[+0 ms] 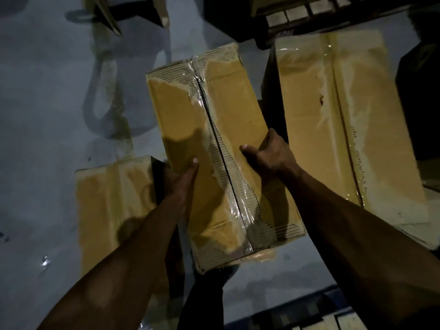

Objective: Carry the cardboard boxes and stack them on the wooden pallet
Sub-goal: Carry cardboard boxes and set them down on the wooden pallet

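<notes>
Largest box (345,120) stood at frame right, a smaller box (112,206) at lower left on the grey floor (42,115). The carried box (214,148) sat mid-frame, the left hand (181,182) and right hand (269,153) each clamped on a long edge, thumbs on top. Its glossy torn tape (238,201) looked slick; likely risk: a grip sliding and the box dropping.

Floor (47,115): grey, smooth, dimly lit, with pale streaked marks at left and a small wet-looking glint near left. Directly on it: one taped cardboard box (112,206), near left; one larger taped cardboard box (342,120), right, seam running near to far. Slatted wooden pallet (297,13), far right, partly in shadow. Second slatted structure (309,315), near right edge.
</notes>
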A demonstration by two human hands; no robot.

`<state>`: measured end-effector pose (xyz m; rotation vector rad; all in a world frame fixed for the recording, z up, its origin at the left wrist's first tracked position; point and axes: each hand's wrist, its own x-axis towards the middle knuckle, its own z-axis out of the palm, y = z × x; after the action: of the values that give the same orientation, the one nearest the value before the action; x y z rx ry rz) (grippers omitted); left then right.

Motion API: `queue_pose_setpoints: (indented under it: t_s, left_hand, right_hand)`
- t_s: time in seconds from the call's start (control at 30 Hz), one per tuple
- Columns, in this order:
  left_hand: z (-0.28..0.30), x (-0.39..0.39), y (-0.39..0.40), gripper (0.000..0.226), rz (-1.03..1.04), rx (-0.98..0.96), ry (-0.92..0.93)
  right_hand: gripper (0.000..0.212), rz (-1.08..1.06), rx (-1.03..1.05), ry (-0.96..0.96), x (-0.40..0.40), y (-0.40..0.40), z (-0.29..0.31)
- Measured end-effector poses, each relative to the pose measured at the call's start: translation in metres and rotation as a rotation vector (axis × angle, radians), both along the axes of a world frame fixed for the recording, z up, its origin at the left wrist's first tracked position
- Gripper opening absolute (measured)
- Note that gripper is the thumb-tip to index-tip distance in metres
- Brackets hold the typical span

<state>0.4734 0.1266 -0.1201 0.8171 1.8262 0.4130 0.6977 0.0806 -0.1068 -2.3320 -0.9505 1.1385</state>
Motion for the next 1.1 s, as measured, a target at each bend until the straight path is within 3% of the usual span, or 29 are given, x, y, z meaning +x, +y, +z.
queue_pose_setpoints:
  t_s: [0.27,0.53,0.67,0.77,0.93,1.1]
  left_hand:
    - [-0.003,-0.006,-0.001,0.069,-0.013,-0.010,-0.077]
    - [0.050,-0.023,-0.020,0.055,-0.090,-0.015,-0.081]
    - [0.099,-0.049,-0.049,0.020,-0.212,-0.020,-0.056]
    - [0.137,-0.074,-0.076,0.032,-0.294,0.036,-0.018]
    - [0.186,-0.123,-0.128,0.092,-0.386,0.101,0.045]
    - [0.239,-0.171,-0.192,0.085,-0.537,0.268,0.028]
  right_hand:
    - [0.084,-0.055,-0.008,0.013,-0.005,-0.002,-0.010]
    - [0.084,-0.130,-0.039,-0.041,-0.032,-0.041,0.032]
    - [0.083,-0.196,-0.036,-0.039,-0.058,-0.083,0.077]
    - [0.084,-0.257,-0.017,-0.056,-0.085,-0.122,0.116]
    - [0.082,-0.373,0.032,-0.066,-0.144,-0.200,0.179]
    - [0.084,-0.543,0.133,-0.104,-0.214,-0.293,0.230]
